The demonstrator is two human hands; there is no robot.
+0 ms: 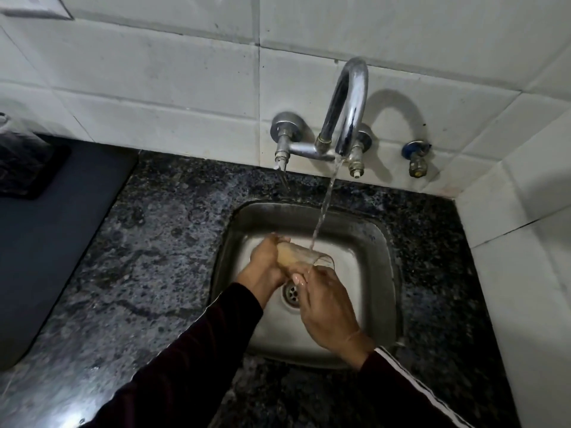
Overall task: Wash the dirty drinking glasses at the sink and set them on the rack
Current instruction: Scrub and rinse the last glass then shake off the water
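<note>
A clear drinking glass point(306, 257) lies on its side over the steel sink point(374, 242), its mouth pointing right. My left hand point(265, 264) grips its base end with curled fingers. My right hand point(327, 301) holds the rim end, fingertips at the mouth of the glass. Water runs from the chrome tap point(349, 109) and falls onto the glass near its rim.
The sink sits in a dark speckled granite counter point(148, 248) against white wall tiles. A drain point(292, 293) shows under the hands. A dark mat or tray point(46, 230) lies at the left, with a clear object point(18, 140) at its far end. A small valve point(415, 156) is on the wall right of the tap.
</note>
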